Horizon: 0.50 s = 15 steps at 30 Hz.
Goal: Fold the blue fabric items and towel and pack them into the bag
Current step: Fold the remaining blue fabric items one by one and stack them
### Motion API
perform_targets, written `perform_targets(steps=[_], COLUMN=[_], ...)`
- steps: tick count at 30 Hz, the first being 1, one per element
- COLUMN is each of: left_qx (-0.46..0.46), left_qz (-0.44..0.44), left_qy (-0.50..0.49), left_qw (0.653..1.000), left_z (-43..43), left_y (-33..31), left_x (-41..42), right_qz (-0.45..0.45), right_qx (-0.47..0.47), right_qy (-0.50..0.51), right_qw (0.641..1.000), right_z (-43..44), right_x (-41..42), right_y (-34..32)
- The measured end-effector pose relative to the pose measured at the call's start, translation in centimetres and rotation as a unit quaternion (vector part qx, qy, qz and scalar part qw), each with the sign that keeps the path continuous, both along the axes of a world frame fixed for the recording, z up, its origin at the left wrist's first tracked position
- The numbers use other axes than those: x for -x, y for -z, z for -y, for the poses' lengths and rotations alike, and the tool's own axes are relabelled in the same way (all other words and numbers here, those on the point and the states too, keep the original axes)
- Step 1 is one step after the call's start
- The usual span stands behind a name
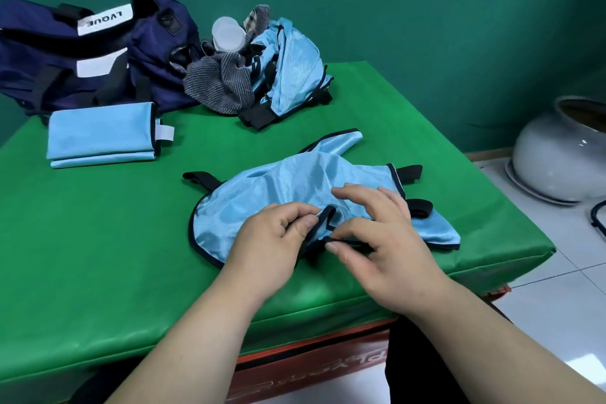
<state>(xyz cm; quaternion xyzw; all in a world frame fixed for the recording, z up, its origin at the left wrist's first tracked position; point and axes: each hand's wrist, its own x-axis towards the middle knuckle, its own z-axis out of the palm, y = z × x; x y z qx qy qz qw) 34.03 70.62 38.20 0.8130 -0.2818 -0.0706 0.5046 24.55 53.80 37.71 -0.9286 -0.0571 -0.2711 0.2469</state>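
A light blue fabric item with black trim and black straps (295, 187) lies spread on the green table (98, 239) in front of me. My left hand (275, 239) pinches its black-edged hem near the middle. My right hand (377, 239) pinches a black strap beside it, the other fingers spread over the cloth. A folded blue item (98, 134) rests at the left. A crumpled blue item (292, 69) and a grey striped towel (219, 79) are heaped at the back. The navy bag (82, 52) stands at the back left.
A translucent plastic bottle (228, 34) lies in the heap between towel and bag. A large white ceramic pot (557, 154) sits on the tiled floor to the right of the table. A green wall closes the back.
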Motion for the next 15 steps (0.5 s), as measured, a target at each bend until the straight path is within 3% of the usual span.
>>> perform_targets(steps=[7,12,15], left_qx=[0.004,-0.015,-0.094], left_qz=[0.065,0.153,0.246], left_qy=[0.092,0.044,0.018], left_qw=[0.994,0.987,0.965], left_z=[-0.7,-1.8,-2.0], left_y=[1.0,-0.3,-0.5], left_x=[-1.0,-0.2,0.9], right_qz=[0.022,0.053,0.059], right_qx=[0.001,-0.077,-0.122], right_qy=[0.017,0.036,0.069], right_qw=[1.000,0.995,0.988], right_z=[-0.1,0.0,0.1], right_x=[-0.8,-1.0,-1.1], right_y=[0.5,0.6,0.5])
